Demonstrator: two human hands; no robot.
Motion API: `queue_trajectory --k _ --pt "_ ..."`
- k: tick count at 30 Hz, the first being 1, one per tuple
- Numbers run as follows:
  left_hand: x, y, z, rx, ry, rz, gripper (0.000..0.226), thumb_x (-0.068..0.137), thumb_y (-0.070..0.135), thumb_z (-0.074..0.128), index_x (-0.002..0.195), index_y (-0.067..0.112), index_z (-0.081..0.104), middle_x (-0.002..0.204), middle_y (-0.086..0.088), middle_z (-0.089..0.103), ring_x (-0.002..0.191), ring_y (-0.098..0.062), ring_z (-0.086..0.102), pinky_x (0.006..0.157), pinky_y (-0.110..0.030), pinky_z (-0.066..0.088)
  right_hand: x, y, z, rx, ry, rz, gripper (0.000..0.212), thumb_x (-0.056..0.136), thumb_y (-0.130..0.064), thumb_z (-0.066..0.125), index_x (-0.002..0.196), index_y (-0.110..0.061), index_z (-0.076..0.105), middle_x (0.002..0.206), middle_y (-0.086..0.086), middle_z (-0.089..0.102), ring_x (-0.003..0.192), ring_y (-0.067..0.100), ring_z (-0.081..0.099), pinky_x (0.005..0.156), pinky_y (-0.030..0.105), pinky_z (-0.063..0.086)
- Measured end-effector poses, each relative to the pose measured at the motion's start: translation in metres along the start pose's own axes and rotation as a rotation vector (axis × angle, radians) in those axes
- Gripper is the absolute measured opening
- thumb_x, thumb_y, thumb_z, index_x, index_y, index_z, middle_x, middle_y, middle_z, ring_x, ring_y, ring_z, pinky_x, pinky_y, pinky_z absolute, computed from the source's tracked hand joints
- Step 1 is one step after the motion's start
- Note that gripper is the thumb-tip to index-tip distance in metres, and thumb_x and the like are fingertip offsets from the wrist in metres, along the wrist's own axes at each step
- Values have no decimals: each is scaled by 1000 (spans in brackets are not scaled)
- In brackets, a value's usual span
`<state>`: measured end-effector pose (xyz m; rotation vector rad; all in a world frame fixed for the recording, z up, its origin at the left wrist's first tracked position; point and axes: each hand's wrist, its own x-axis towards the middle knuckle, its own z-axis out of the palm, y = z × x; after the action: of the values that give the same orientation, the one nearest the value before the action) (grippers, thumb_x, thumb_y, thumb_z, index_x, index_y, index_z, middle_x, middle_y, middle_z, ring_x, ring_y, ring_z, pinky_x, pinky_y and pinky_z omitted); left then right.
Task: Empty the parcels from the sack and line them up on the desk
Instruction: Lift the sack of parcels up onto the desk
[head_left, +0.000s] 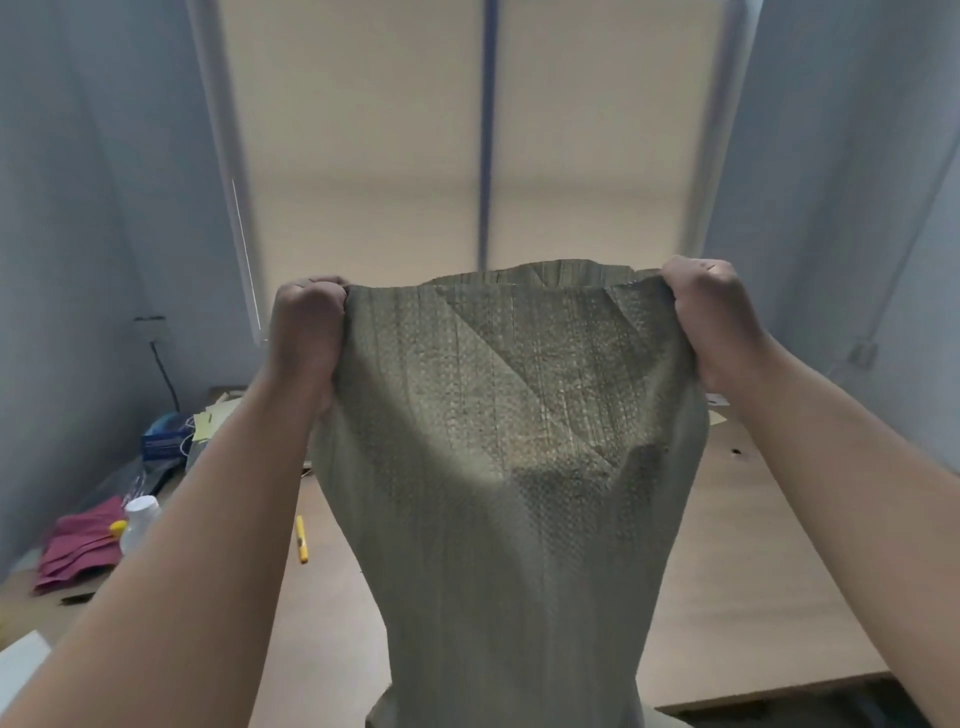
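Sack (509, 467) olive-green, woven crosshatch pattern; bench (753, 571) light tan wood; cloth (83, 545) maroon; knife (301, 540) yellow; bottle (139, 519) white; box (163, 441) blue; blind (363, 156) cream.

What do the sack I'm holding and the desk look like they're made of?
The sack looks like woven plastic, likely polypropylene: matte olive-grey, fine criss-cross weave, sharp creases. The desk looks like wood or wood-look laminate: smooth, matte, light tan; grain too blurred to say which.
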<state>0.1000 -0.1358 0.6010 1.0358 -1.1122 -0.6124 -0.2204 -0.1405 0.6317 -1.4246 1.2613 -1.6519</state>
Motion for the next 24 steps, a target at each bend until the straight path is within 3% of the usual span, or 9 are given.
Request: queue_trajectory --k 1,4,5,8,12,14,18,21,24 --pt "7 0 1 4 1 2 11 57 0 36 50 5 43 57 -7 29 58 -21 26 57 -44 16 6 0 3 -2 1 -6 36 82 -12 43 53 -26 25 54 -4 20 48 14 20 56 35 11" --pt "28 -2 5 -4 13 -7 13 57 0 36 63 -10 44 69 -12 37 65 -26 29 58 -43 19 28 3 14 12 -7 -30 38 82 -12 41 51 -25 24 50 -6 19 47 14 18 56 36 10" --pt "35 -3 7 -5 25 -6 11 58 0 36 62 -8 43 72 -13 37 66 -26 30 59 -42 19 36 4 17 24 -12 -36 38 83 -12 41 52 -25 24 50 -6 19 47 14 18 56 36 10" --pt "54 -7 14 6 97 -14 21 61 -2 35 50 14 42 62 -13 27 58 -24 25 57 -36 14 65 12 26 47 -28 -47 40 86 -13 43 52 -25 26 50 -5 20 48 14 20 56 35 11" --pt "77 -22 28 36 127 -22 29 64 -4 32 44 14 42 49 -3 29 51 -18 27 53 -30 15 103 34 35 50 -75 -55 33 84 -15 43 55 -26 29 56 -1 22 53 17 23 57 39 12" --pt "88 -31 36 67 128 -16 23 60 -1 34 45 15 41 46 -1 27 49 -19 25 53 -34 12 123 51 38 63 -94 -50 35 85 -12 42 56 -26 29 54 -2 21 52 16 21 55 34 11" --pt "107 -49 55 104 132 -8 16 55 4 36 48 16 43 45 1 24 51 -19 21 56 -40 9 157 85 46 86 -142 -43 34 81 -14 42 53 -27 26 55 -3 19 53 15 17 56 41 9" --pt "118 -65 64 96 144 -3 17 61 4 37 52 14 47 48 -1 28 54 -19 24 56 -40 11 177 110 50 90 -153 -66 34 78 -17 43 50 -26 27 54 -3 19 56 16 16 56 45 8" --pt "130 -80 72 85 160 -3 14 66 5 36 65 -2 49 59 -7 25 55 -19 23 59 -44 10 198 132 56 102 -162 -94 31 77 -19 43 51 -24 27 56 -1 20 57 18 17 57 48 9"
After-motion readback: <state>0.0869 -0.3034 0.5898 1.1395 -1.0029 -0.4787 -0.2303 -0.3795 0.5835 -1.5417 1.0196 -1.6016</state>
